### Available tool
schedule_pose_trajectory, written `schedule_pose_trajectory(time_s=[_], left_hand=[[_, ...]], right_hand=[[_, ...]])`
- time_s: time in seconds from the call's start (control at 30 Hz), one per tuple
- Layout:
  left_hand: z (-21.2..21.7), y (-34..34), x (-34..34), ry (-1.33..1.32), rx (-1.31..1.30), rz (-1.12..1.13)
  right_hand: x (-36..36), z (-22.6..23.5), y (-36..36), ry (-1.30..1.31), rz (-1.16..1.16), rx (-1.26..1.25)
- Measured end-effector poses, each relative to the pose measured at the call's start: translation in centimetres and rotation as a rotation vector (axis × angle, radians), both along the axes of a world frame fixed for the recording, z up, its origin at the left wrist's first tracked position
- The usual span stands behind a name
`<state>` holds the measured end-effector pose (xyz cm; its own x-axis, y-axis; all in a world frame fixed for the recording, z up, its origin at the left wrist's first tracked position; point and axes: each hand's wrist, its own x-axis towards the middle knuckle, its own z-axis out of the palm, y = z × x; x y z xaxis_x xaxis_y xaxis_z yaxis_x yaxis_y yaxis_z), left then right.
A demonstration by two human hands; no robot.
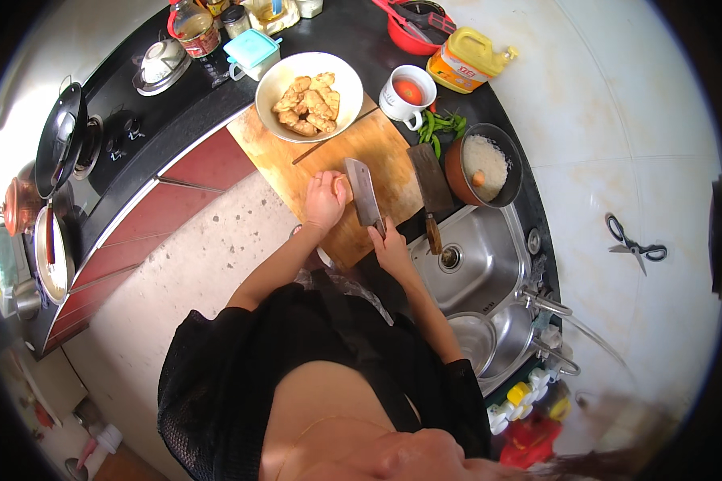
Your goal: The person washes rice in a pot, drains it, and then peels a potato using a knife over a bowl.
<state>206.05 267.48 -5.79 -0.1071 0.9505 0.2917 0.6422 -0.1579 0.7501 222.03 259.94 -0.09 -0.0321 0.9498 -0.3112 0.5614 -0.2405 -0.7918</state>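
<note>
My right hand (391, 248) grips the handle of a cleaver (363, 191), its bright blade upright over the wooden cutting board (389, 156). Just left of the blade, my left hand (326, 200) is closed on a small tan piece (342, 189) whose kind I cannot make out. At the board's far end stands a white bowl (268, 111) holding several knobbly golden-brown pieces (311, 103). A second cleaver (431, 178), dark-bladed with a wooden handle, lies at the board's right edge, its handle reaching over the sink.
On the right are a double sink (485, 248), a pot of rice (485, 160) with an egg-like thing on it, green peppers (441, 128) and a white mug (401, 90). A yellow jug (463, 62) stands behind. Woks (56, 144) line the left, and scissors (638, 244) hang on the wall.
</note>
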Motion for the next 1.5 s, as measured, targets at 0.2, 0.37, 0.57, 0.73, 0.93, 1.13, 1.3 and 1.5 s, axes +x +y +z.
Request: schedule_pose_trajectory(time_s=[0.2, 0.37, 0.57, 0.73, 0.93, 1.13, 1.3, 1.5], left_hand=[[-0.6, 0.2, -0.3, -0.092, -0.024, -0.028], [-0.6, 0.3, -0.2, -0.165, -0.047, -0.028], [-0.9, -0.4, -1.7, -0.112, -0.037, -0.134], [0.5, -0.6, -2.2, -0.109, -0.267, -0.24], [1.2, -0.7, -1.9, -1.151, -1.058, -0.31], [-0.8, -1.5, -0.5, -0.212, -0.305, -0.217], [1.1, -1.1, -0.8, -0.149, -0.237, -0.289], [0.4, -1.4, -1.2, -0.091, -0.3, -0.199]], right_hand=[[2.3, 0.3, 1.3, 0.454, -0.059, -0.304], [2.8, -0.7, 0.7, 0.773, -0.158, -0.476], [3.4, 1.2, 0.1, 0.817, -0.263, -0.304], [2.3, 3.4, -1.0, 0.395, -0.183, -0.125], [3.3, 4.3, -2.7, 0.278, -0.28, -0.051], [4.1, 2.0, -3.6, -0.064, -0.1, 0.159], [3.5, 3.1, -3.2, -0.121, -0.086, 0.163], [0.1, 7.0, -0.3, -0.026, -0.282, 0.375]])
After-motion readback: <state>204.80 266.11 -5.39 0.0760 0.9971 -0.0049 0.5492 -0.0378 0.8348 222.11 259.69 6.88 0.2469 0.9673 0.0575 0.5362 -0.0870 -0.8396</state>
